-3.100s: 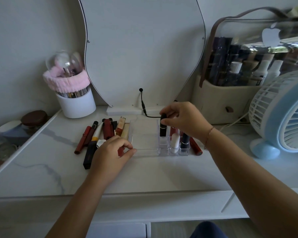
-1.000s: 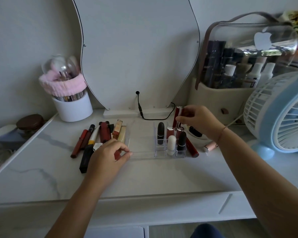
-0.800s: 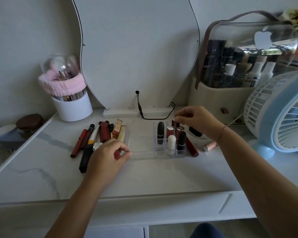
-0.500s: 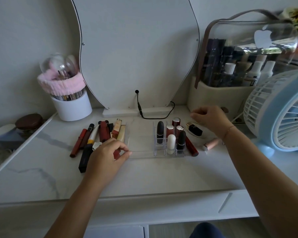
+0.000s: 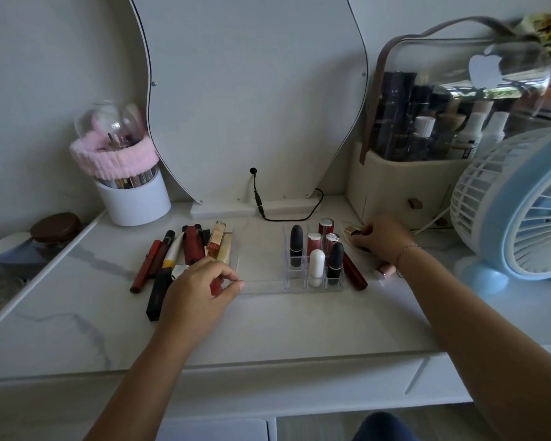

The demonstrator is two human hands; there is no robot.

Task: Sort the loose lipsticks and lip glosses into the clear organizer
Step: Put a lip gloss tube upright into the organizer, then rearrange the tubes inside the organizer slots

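The clear organizer (image 5: 261, 283) sits mid-table, with several lipsticks standing in its right-hand slots, among them a black one (image 5: 296, 245) and a white one (image 5: 317, 267). My left hand (image 5: 201, 286) pinches the organizer's front left corner. To the right of the organizer, my right hand (image 5: 380, 240) closes on a black-and-gold lipstick (image 5: 352, 231) lying on the table. A dark red tube (image 5: 354, 275) lies against the organizer's right side, and a pink tube (image 5: 383, 271) shows under my wrist. Several loose glosses and lipsticks (image 5: 178, 253) lie in a row to the left.
A white brush cup (image 5: 134, 198) with a pink band stands back left, the mirror (image 5: 252, 90) with its black cable behind. A cream cosmetics case (image 5: 404, 183) and a blue fan (image 5: 522, 211) crowd the right. The table's front edge (image 5: 268, 361) runs below my arms.
My right hand set a red lipstick into the organizer's back right slot, then moved right and down onto the black-and-gold lipstick. My left hand stayed on the organizer's corner.
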